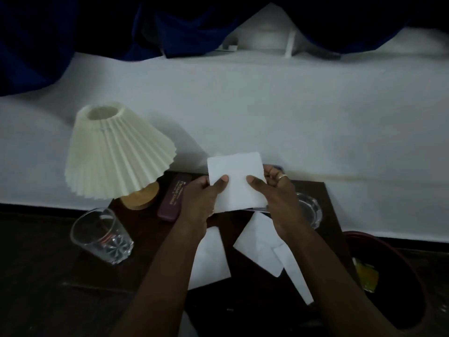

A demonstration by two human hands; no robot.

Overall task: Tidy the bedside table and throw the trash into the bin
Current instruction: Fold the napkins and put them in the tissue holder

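Note:
Both hands hold one white folded paper (237, 173) above the dark wooden bedside table (325, 198). My left hand (202, 195) pinches its lower left edge, thumb on top. My right hand (277, 190), with a ring on one finger, grips its right edge. More white paper sheets (257, 246) lie on the table under my forearms. A dark bin (393, 283) with a reddish rim stands at the table's right side, yellow trash (366, 273) inside it.
A pleated cream lamp (116, 154) on a wooden base stands at the table's back left. Beside it lies a maroon case (173, 198). A clear drinking glass (104, 237) stands front left, and a glass ashtray (311, 210) sits back right. A white wall and blue curtains lie behind.

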